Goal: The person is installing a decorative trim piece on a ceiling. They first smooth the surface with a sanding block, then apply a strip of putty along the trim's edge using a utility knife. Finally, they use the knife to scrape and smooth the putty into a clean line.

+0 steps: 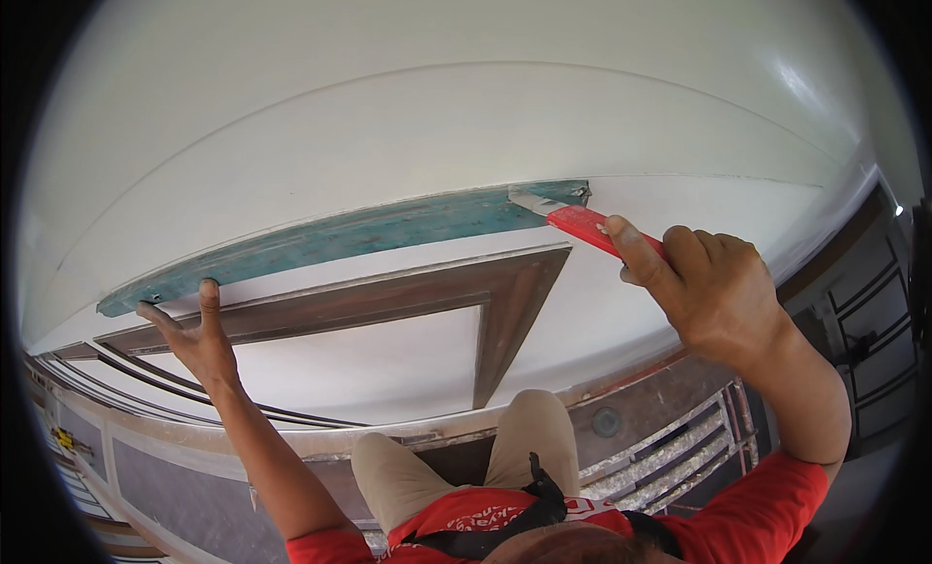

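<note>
The paint brush (573,219) with the red handle is gripped tightly in the right hand (704,287), its bristles touching the right end of the teal strip (369,232) above the brown frame (485,297). The left hand (199,336), with fingers spread and holding nothing, leans on the strip's left end. I think paint could smear onto the white wall (437,137) if the brush slips, and the left fingers may touch wet paint.

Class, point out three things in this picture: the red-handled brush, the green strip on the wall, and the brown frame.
red-handled brush (582,224), head view, on the red handle.
green strip (369,232), head view, mid-length of the strip.
brown frame (510,307), head view, on its right upright.
</note>
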`<state>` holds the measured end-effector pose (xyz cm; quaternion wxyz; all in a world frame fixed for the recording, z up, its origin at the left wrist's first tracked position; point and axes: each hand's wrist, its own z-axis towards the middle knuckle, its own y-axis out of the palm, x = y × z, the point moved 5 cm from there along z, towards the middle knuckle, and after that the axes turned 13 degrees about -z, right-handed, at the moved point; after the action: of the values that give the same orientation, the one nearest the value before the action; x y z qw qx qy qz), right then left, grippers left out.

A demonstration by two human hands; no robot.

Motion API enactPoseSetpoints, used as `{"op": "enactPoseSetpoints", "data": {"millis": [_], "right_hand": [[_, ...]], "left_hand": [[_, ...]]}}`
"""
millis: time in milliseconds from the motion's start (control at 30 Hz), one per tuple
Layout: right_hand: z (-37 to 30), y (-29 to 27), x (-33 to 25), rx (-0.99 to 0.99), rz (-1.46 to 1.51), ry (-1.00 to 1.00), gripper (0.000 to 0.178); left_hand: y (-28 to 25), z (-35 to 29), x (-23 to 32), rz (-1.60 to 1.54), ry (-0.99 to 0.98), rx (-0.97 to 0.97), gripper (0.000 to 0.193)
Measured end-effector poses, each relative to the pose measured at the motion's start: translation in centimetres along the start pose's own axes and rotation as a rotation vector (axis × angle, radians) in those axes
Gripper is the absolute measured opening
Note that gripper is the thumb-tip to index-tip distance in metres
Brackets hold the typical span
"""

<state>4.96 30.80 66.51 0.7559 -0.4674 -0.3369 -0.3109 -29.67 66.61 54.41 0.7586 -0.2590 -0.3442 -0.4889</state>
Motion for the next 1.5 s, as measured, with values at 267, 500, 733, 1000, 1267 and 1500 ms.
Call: {"op": "enactPoseSetpoints", "data": {"millis": [267,500,733,1000,1267,1500], "right_hand": [[-1.4,0.1,1.0,-0.002,0.034,0.063,0.06],[-2.1,-0.1,1.9,-0.048,0.052,0.106,0.061],[0.1,-4.7,-0.9,0.011,0.144,0.113,0.057],[19.8,-9.6,-14.3,0.473,0.371,-0.081,0.054],[32.8,-11.4,-21.6,0.466,0.399,-0.145,0.05],[35.7,-12.5,-23.3,0.4,0.362,-0.172,0.048]], "left_hand": [[0.2,-0.1,-0.1,-0.042,-0.017,-0.026,0.138],[0.1,-0.2,0.0,-0.097,0.009,-0.008,0.136],[1.8,-1.0,1.7,-0.165,-0.036,-0.092,0.145],[0.8,-0.4,1.7,-0.165,-0.053,-0.092,0.152],[1.0,-0.3,1.8,-0.27,-0.052,-0.161,0.118],[1.5,-0.1,1.4,-0.076,-0.111,-0.239,0.119]]}}
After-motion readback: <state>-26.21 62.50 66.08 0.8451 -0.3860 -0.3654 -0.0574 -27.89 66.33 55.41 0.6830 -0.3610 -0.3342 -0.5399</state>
